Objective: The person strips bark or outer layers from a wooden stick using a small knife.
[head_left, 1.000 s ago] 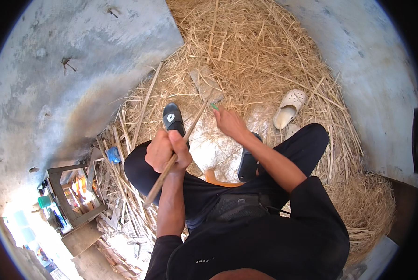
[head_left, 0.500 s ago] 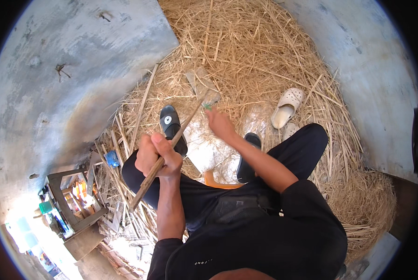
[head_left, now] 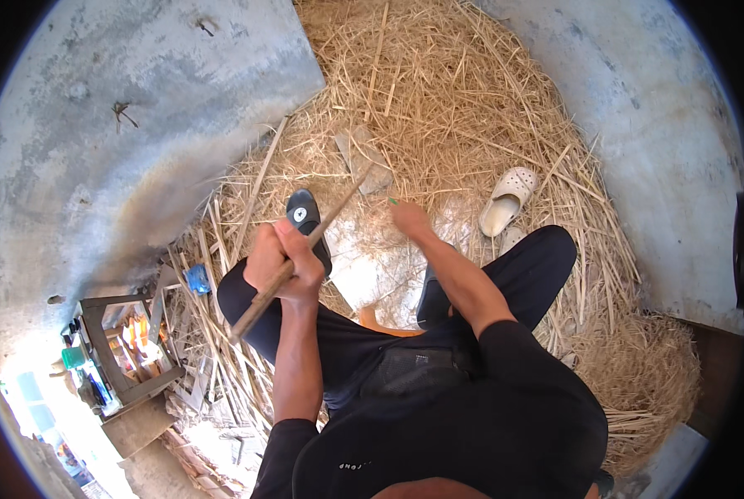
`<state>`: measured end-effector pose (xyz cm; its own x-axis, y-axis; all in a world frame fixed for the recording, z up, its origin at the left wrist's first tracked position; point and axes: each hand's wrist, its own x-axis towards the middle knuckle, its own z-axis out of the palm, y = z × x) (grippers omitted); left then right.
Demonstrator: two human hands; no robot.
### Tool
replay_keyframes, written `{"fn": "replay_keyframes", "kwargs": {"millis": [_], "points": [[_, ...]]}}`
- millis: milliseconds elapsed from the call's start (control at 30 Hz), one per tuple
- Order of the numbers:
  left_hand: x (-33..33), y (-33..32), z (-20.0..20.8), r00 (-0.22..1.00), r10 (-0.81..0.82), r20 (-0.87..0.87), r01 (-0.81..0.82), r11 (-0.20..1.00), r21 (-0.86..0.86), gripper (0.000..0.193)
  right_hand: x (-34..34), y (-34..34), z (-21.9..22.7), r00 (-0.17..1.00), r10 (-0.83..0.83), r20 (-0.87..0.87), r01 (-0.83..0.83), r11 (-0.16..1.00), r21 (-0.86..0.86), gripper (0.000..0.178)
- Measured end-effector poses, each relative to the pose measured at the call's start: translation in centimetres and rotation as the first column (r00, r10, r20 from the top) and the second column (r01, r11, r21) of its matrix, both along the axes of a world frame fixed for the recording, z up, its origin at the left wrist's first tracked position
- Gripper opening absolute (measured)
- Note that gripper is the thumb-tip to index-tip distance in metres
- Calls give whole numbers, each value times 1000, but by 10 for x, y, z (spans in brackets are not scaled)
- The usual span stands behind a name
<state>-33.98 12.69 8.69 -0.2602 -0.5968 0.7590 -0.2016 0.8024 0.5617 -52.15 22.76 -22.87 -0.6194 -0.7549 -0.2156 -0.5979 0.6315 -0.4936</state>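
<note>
A tapered wooden stick [head_left: 336, 212] slants up and to the right in front of me. My left hand [head_left: 284, 260] is closed in a fist around its lower, thicker half, above my left knee. The stick's thin end reaches over a flat grey slab [head_left: 378, 176] on the floor. To the right of that end, and apart from it, my right hand [head_left: 411, 219] is closed. A small green bit [head_left: 394, 201] sticks out past its fingertips; the rest of what it holds is hidden, and its kind cannot be made out.
Straw shavings [head_left: 447, 108] cover the floor ahead. A beige clog [head_left: 507, 201] lies at the right. Black slippers [head_left: 304, 218] are on my feet. Grey walls [head_left: 181, 100] stand on both sides. A wooden frame [head_left: 131, 349] and a blue packet [head_left: 197, 279] are at the left.
My right hand has moved a little to the right and nearer me, away from the stick's thin end. The left hand keeps its grip, with the stick nearly still.
</note>
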Motion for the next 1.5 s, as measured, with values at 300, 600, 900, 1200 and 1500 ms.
{"fn": "replay_keyframes", "kwargs": {"millis": [300,600,900,1200,1500], "points": [[8,-19,0,964,-262,-52,259,964,-58,36,32,-10,138,907,-59,417,165,961,-224,40],[21,-26,-13,736,-668,-111,677,724,133,62,75,15,188,980,142,142,-78,922,-380,27],[36,-36,-12,801,-577,-163,599,776,198,59,70,2,186,983,106,149,-51,941,-335,37],[28,-16,-13,838,-532,-126,545,828,134,56,85,7,169,988,9,157,49,932,-360,40],[33,-11,-11,926,-377,10,377,926,-31,54,100,9,216,981,58,187,1,954,-300,42]]}}
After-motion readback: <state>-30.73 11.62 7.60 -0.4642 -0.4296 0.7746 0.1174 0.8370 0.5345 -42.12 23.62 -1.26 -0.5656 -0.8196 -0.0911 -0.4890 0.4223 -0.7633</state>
